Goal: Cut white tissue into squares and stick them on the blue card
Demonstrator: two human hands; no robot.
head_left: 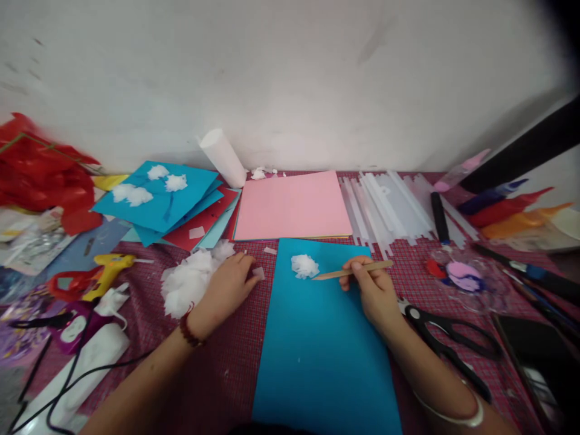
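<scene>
My right hand [369, 287] pinches a flat wooden stick [348, 270] with a pointed end. The tip reaches the right edge of a white tissue-paper tuft [304, 266]. That tuft sits near the top of a blue sheet of paper [324, 344] in front of me. My left hand [229, 290] is left of the sheet with its fingers stretched out and the thumb apart. Beside it lies a heap of white tissue pieces [183, 284], partly covered by the hand. A small tissue square [258, 273] lies by the left thumb and fingertips.
Pink sheets [292, 205] and white plastic strips [389, 205] lie behind. Blue cards [158, 202] with white tufts and a paper roll [223, 158] stand back left. A yellow glue gun [106, 273] is left; scissors [446, 338], a paint palette [466, 281] and a phone [534, 362] are right.
</scene>
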